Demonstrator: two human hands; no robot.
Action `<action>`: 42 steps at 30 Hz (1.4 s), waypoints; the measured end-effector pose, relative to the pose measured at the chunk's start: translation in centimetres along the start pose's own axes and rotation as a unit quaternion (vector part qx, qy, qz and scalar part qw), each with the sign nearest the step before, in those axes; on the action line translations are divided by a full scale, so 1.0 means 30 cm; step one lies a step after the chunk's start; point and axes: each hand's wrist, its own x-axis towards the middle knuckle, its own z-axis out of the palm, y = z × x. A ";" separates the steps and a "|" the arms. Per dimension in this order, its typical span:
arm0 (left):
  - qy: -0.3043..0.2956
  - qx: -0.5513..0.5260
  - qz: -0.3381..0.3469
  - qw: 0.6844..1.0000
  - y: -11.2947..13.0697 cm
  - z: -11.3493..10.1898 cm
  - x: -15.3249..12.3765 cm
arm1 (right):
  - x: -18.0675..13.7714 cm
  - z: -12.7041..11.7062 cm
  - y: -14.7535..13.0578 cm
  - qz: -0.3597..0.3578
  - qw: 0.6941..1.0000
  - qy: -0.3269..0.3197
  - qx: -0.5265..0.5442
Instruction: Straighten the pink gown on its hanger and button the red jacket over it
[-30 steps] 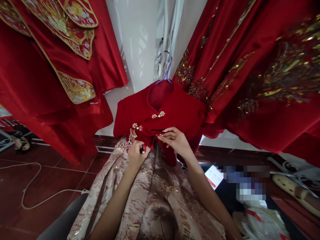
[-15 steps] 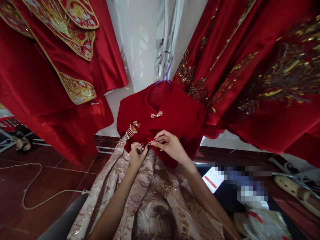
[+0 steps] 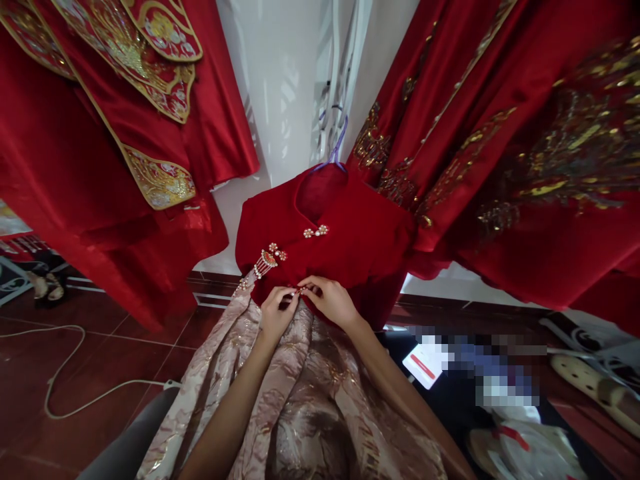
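A red jacket (image 3: pixel 355 220) with a stand collar hangs in front of me on a purple hanger (image 3: pixel 336 150). At its front lower edge, my left hand (image 3: pixel 278 312) and my right hand (image 3: pixel 331 301) meet, fingertips pinched together on a small beaded clasp (image 3: pixel 300 291). The fingers cover most of that clasp. Higher up, a flower-shaped pearl clasp (image 3: pixel 316 232) sits below the collar. To the left, a tasselled brooch (image 3: pixel 267 261) is fixed beside another flower clasp (image 3: pixel 278 252). Beneath my forearms spreads a pale pink brocade skirt (image 3: pixel 295 373).
Red embroidered garments (image 3: pixel 160 177) hang at left, and sequinned red ones (image 3: pixel 500 220) at right. A lit phone (image 3: pixel 427 363) and a clear plastic container (image 3: pixel 535 447) lie on a dark surface at right. A white cable (image 3: pixel 65 328) curls over the tiled floor.
My right hand has moved slightly down and left, bringing its fingertips against the left hand's at the clasp. The view has shifted a little.
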 end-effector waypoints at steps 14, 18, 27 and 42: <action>-0.006 -0.025 -0.019 1.000 0.003 0.004 -0.005 | 0.010 0.047 0.022 -0.007 1.000 0.016 -0.015; -0.003 -0.021 -0.020 1.000 -0.002 0.005 -0.001 | 0.010 0.063 0.034 -0.016 0.999 0.032 -0.012; -0.008 -0.022 -0.013 1.000 -0.017 0.006 0.001 | 0.000 0.070 0.041 -0.028 0.997 0.057 -0.031; 0.045 -0.006 -0.010 0.999 -0.017 0.001 0.002 | -0.001 -0.069 0.064 -0.016 0.992 -0.025 0.124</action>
